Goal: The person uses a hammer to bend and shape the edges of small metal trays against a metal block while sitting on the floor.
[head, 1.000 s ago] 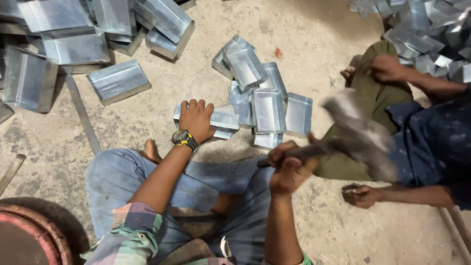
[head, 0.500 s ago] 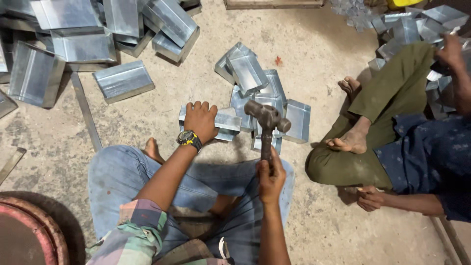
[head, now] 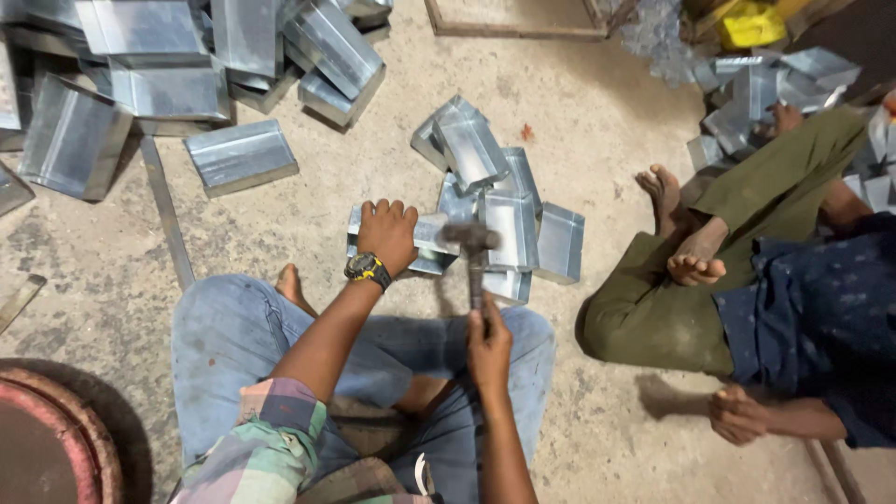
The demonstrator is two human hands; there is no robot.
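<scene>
The left hand (head: 387,233) is being pressed palm-down, fingers spread and slightly curled, on a folded sheet-metal piece (head: 425,238) lying on the concrete floor (head: 280,215); the forearm is being stretched forward from a plaid sleeve (head: 252,448), and a black and yellow wristwatch (head: 368,271) is being worn at the wrist. The right hand (head: 488,341) is being clenched around the handle of a hammer (head: 474,247), whose dark head is being held over the metal piece, at 3 o'clock from the left hand; whether the head is touching the metal cannot be told.

The pressed piece is being shown as a grey, shiny, box-like folded channel, and it is lying at the near edge of a small heap of similar pieces (head: 509,210) at 12 o'clock from the hammer. A larger pile of bigger galvanised boxes (head: 168,75) is being seen at 10 o'clock, with a flat metal strip (head: 168,215) beside it. The floor is looking rough and dusty.

At 3 o'clock another person in olive trousers (head: 747,243) and a dark dotted shirt (head: 821,317) is being seen seated, barefoot. A yellow container (head: 756,23) is lying at 1 o'clock, and a red round rim (head: 47,439) at 8 o'clock.
</scene>
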